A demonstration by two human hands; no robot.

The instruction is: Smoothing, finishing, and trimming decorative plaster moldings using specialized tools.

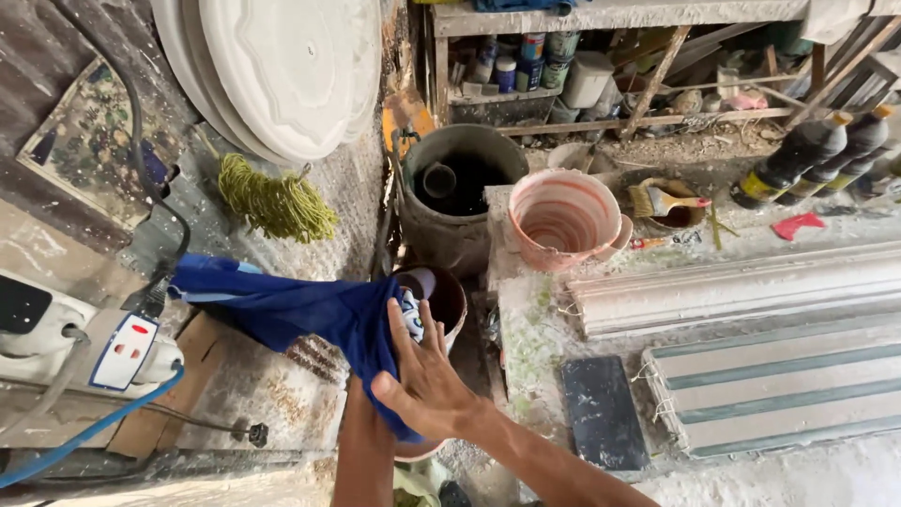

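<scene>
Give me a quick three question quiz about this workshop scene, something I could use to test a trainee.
1. True or false: the right hand lies flat on the blue cloth.
2. Which thing stands just right of the grey bucket? A) the paintbrush B) the pink-striped pot C) the dark bottles
3. Fill in: the yellow-green bundle of fibres hangs below the white round ______.

Key: 1 true; 2 B; 3 moulds. The left hand is hidden under the cloth, only its forearm shows.
</scene>
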